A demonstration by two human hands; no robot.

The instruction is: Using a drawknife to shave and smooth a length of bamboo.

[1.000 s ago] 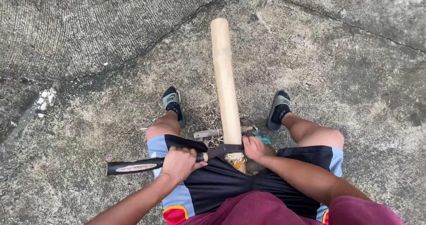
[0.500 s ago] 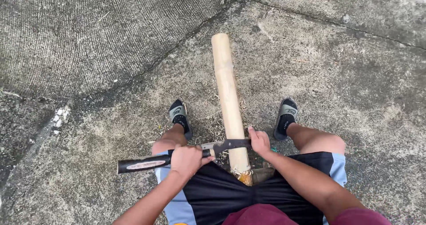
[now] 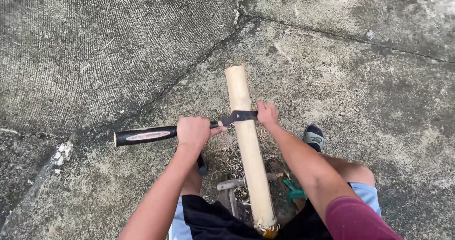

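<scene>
2 hands share 1 blade here: our left hand (image 3: 193, 132) is wrapped tight around the black handle (image 3: 144, 135) of a heavy knife, and our right hand (image 3: 267, 114) presses on the far end of its dark blade (image 3: 241, 117), palm and fingers on the back of the steel as far as we can tell. The blade lies crosswise on a pale, peeled pole (image 3: 247, 145) that runs from between our knees out across the concrete ground (image 3: 95, 55).

We judge the main risk to be a slip. The pole is round and smooth where the skin is off, so it could roll under the blade, and the edge could skid toward our right fingers or toward our legs. The right hand sits on bare metal with no guard. The grey shoe (image 3: 313, 136) lies just beside the pole.

The concrete is rough, cracked and partly ribbed. Thin, curled shavings (image 3: 232, 162) litter the ground by the pole. A green-handled tool (image 3: 295, 192) lies near our right knee.
</scene>
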